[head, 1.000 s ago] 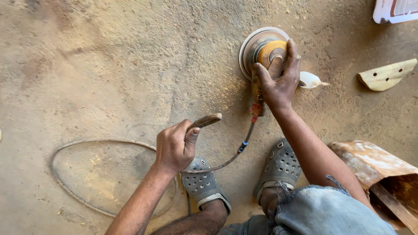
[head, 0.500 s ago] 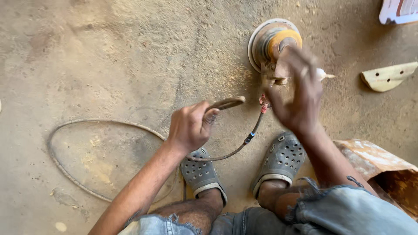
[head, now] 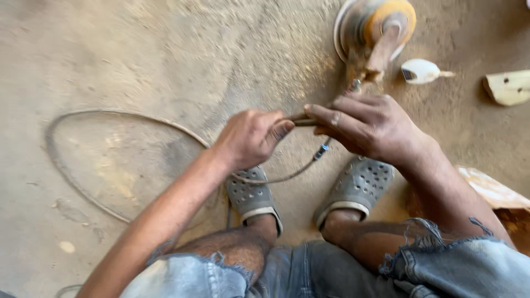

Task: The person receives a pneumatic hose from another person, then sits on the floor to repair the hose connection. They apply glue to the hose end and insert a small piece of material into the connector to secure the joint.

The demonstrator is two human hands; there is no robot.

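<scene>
The left hand reaches forward on a bare, dusty forearm, fingers curled shut in a fist-like grip, thumb pressed forward. The right hand comes in from the right, fingers extended leftward and pinched together, fingertips meeting the left hand's thumb. Both wrists are slightly bent.

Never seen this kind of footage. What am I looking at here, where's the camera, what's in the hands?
There is no machine doing the work: a person crouches on a dusty floor, and the one camera sits on their head, looking down at their arms, knees and grey clogs. The left hand and right hand meet on a small thin brown piece; both grip it, and what it is cannot be told. Ahead lies a round disc sander with an orange top. Its thin hose loops across the floor to the left. To the right lie a small white object and a pale wood offcut.
</scene>
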